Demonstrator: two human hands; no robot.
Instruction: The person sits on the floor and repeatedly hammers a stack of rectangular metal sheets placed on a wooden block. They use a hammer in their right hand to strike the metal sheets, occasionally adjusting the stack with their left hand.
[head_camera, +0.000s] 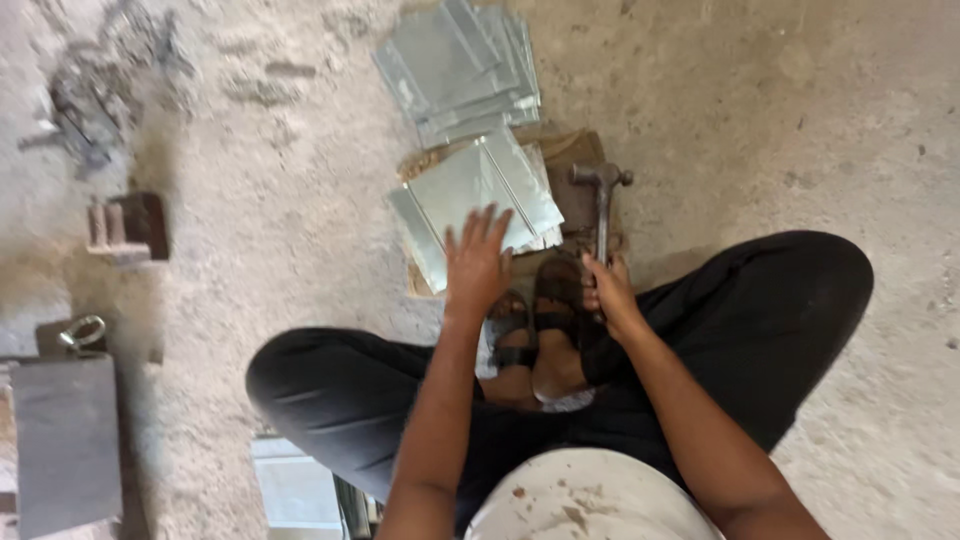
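I sit on a concrete floor with my legs folded. My left hand (477, 262) lies flat, fingers spread, on the near edge of a folded sheet-metal piece (480, 190) that rests on a wooden block (575, 160). My right hand (608, 290) grips the handle of a metal hammer (602, 195), whose head points away from me over the block's right side. My sandalled feet (545, 330) sit just below the block, between both hands.
A stack of several similar metal sheets (458, 65) lies farther out on the floor. On the left are a small dark block (130, 225), a grey metal box with a ring (65, 440) and scrap debris (90, 100).
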